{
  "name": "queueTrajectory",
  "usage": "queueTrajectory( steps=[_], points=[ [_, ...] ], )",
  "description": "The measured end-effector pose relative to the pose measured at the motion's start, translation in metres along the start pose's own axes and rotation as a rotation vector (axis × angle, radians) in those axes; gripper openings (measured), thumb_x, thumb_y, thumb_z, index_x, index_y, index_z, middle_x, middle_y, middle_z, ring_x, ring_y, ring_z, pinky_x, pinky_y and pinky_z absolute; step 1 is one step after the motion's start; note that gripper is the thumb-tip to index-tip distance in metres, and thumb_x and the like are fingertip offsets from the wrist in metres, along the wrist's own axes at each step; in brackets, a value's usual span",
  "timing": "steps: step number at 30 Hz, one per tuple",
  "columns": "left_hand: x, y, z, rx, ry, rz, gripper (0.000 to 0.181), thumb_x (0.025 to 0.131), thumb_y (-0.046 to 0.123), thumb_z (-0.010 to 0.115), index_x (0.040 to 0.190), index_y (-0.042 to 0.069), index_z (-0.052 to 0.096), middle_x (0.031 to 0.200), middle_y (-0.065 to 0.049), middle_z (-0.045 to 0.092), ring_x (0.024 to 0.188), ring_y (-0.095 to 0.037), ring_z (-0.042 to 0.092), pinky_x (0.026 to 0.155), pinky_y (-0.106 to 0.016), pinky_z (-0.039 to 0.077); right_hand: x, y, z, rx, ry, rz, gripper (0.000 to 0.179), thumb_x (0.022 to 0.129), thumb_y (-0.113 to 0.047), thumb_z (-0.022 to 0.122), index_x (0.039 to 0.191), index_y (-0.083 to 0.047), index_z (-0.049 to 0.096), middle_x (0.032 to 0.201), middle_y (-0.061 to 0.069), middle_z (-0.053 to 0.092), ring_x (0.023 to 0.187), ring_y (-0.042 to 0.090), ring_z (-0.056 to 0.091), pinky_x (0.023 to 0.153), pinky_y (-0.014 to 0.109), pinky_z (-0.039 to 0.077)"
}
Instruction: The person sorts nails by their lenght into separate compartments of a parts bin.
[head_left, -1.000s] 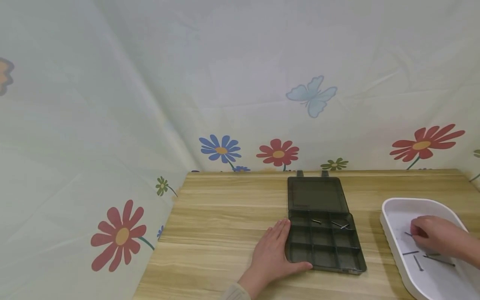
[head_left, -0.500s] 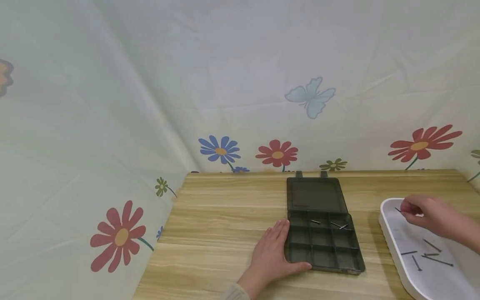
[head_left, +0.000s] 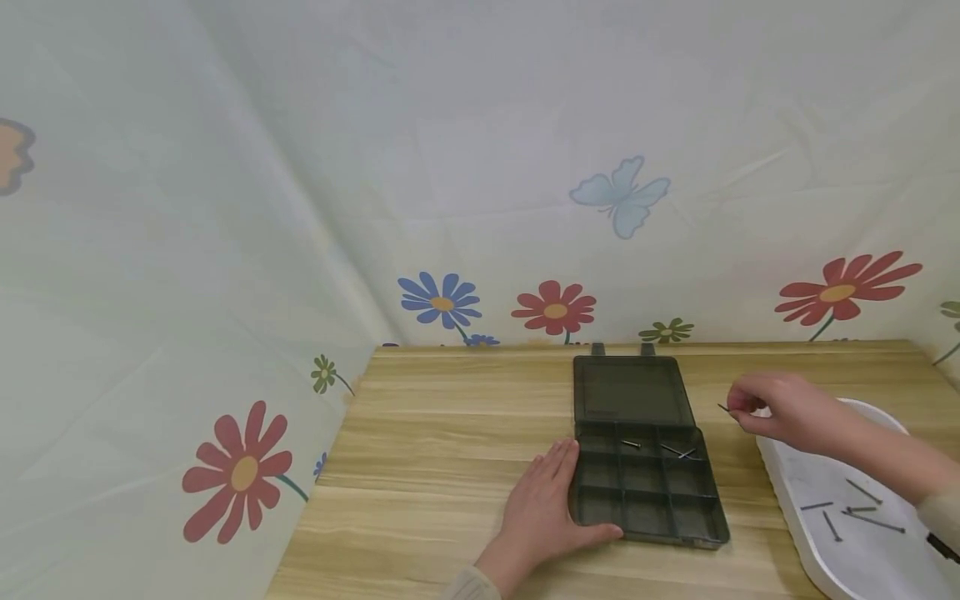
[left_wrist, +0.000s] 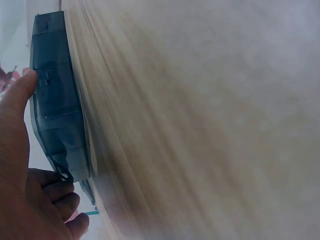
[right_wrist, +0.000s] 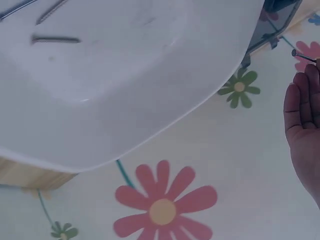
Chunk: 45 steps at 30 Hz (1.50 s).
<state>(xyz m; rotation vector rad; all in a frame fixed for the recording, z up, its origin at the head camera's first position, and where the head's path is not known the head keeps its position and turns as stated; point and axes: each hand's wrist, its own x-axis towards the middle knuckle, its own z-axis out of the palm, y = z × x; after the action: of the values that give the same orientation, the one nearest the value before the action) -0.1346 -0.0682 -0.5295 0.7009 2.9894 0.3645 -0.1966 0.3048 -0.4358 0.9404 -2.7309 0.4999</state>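
A dark translucent organizer box [head_left: 647, 515] lies on the wooden table with its lid [head_left: 633, 390] folded back. One short screw [head_left: 632, 443] is in its back middle compartment; a crossed pair [head_left: 679, 452] lies in the back right one. My left hand [head_left: 534, 512] rests at the box's front left corner, fingers straight along the left side, thumb against the front edge. To the right of the lid, my right hand [head_left: 787, 408] pinches a screw [right_wrist: 303, 57] between thumb and fingertips, its end pointing left toward the box. The right wrist view shows the screw's round head.
A white tray [head_left: 780, 500] stands on the right, with several loose screws [head_left: 873, 521] on its floor. My right forearm passes over the tray's back part. Behind the table [head_left: 465, 417] hangs a pale cloth [head_left: 480, 167] printed with flowers and a butterfly.
My right hand has lifted a screw from the tray and carried it left, past the tray's rim toward the box. The left hand and the box have stayed in place.
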Motion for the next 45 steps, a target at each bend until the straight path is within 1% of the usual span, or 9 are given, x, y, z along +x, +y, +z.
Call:
queueTrajectory(
  steps=[6, 9, 11, 18, 23, 28, 33, 39, 45],
  points=[
    [0.0, 0.002, -0.003, 0.007, 0.001, 0.004, 0.122, 0.083, 0.092, 0.058, 0.17, 0.011, 0.029, 0.175, -0.002, 0.03, 0.161, -0.017, 0.029, 0.13, -0.037, 0.029, 0.02, -0.008, 0.017, 0.066, -0.056, -0.078, 0.032, 0.08, 0.002, 0.086, 0.083, -0.021, 0.065, 0.081, -0.021, 0.055, 0.071, -0.002, 0.051, 0.058, 0.023, 0.05],
    [-0.001, 0.002, -0.004, 0.004, -0.001, 0.001, 0.122, 0.083, 0.092, 0.058, 0.17, 0.011, 0.029, 0.175, -0.002, 0.031, 0.161, -0.017, 0.029, 0.13, -0.037, 0.029, 0.027, -0.011, 0.024, 0.087, -0.086, -0.098, 0.031, 0.081, 0.002, 0.086, 0.084, -0.02, 0.064, 0.083, -0.018, 0.056, 0.072, 0.001, 0.053, 0.059, 0.024, 0.052],
    [-0.001, 0.002, -0.004, -0.004, -0.002, -0.001, 0.122, 0.083, 0.091, 0.059, 0.17, 0.012, 0.029, 0.175, -0.002, 0.031, 0.161, -0.017, 0.029, 0.13, -0.037, 0.029, 0.031, -0.012, 0.028, 0.105, -0.108, -0.095, 0.028, 0.082, 0.002, 0.085, 0.085, -0.017, 0.065, 0.084, -0.016, 0.057, 0.074, 0.003, 0.055, 0.061, 0.025, 0.054],
    [-0.001, 0.003, -0.004, -0.005, -0.007, -0.009, 0.122, 0.083, 0.092, 0.058, 0.171, 0.013, 0.028, 0.176, -0.001, 0.03, 0.161, -0.016, 0.029, 0.13, -0.037, 0.029, 0.037, -0.013, 0.041, 0.097, -0.13, -0.115, 0.028, 0.083, 0.0, 0.084, 0.081, -0.02, 0.064, 0.081, -0.015, 0.057, 0.073, 0.001, 0.054, 0.06, 0.026, 0.053],
    [-0.001, 0.003, -0.005, -0.009, -0.011, -0.007, 0.122, 0.083, 0.092, 0.058, 0.171, 0.012, 0.028, 0.176, -0.002, 0.03, 0.161, -0.016, 0.029, 0.13, -0.037, 0.029, 0.039, -0.011, 0.048, 0.119, -0.186, -0.101, 0.025, 0.086, -0.002, 0.083, 0.083, -0.02, 0.065, 0.082, -0.014, 0.057, 0.074, 0.003, 0.055, 0.061, 0.027, 0.053],
    [0.0, 0.002, -0.004, -0.013, -0.004, 0.0, 0.122, 0.083, 0.092, 0.059, 0.17, 0.012, 0.028, 0.176, -0.003, 0.03, 0.161, -0.017, 0.029, 0.13, -0.037, 0.029, 0.038, -0.009, 0.044, 0.125, -0.214, -0.065, 0.019, 0.088, -0.004, 0.084, 0.087, -0.017, 0.07, 0.085, -0.011, 0.061, 0.076, 0.007, 0.06, 0.063, 0.029, 0.056],
    [0.0, 0.001, -0.003, -0.006, -0.005, 0.002, 0.123, 0.083, 0.092, 0.058, 0.17, 0.011, 0.028, 0.176, -0.002, 0.03, 0.161, -0.017, 0.028, 0.13, -0.037, 0.029, 0.033, -0.006, 0.032, 0.117, -0.216, 0.01, 0.016, 0.088, -0.006, 0.085, 0.091, -0.015, 0.072, 0.088, -0.012, 0.063, 0.079, 0.006, 0.063, 0.067, 0.03, 0.06],
    [0.001, 0.001, -0.002, -0.014, -0.006, 0.006, 0.122, 0.083, 0.091, 0.059, 0.17, 0.011, 0.028, 0.175, -0.003, 0.03, 0.161, -0.018, 0.029, 0.131, -0.037, 0.028, 0.014, 0.002, 0.015, 0.088, -0.154, 0.028, 0.018, 0.086, -0.006, 0.088, 0.092, -0.013, 0.072, 0.086, -0.013, 0.064, 0.076, 0.004, 0.064, 0.066, 0.033, 0.061],
    [0.001, 0.0, -0.001, -0.02, -0.006, 0.004, 0.123, 0.083, 0.092, 0.058, 0.171, 0.012, 0.026, 0.176, -0.002, 0.029, 0.162, -0.017, 0.027, 0.131, -0.037, 0.027, -0.007, 0.009, 0.003, 0.038, -0.138, 0.077, 0.019, 0.085, -0.012, 0.09, 0.095, -0.013, 0.074, 0.089, -0.013, 0.066, 0.079, 0.007, 0.066, 0.068, 0.034, 0.063]
  ],
)
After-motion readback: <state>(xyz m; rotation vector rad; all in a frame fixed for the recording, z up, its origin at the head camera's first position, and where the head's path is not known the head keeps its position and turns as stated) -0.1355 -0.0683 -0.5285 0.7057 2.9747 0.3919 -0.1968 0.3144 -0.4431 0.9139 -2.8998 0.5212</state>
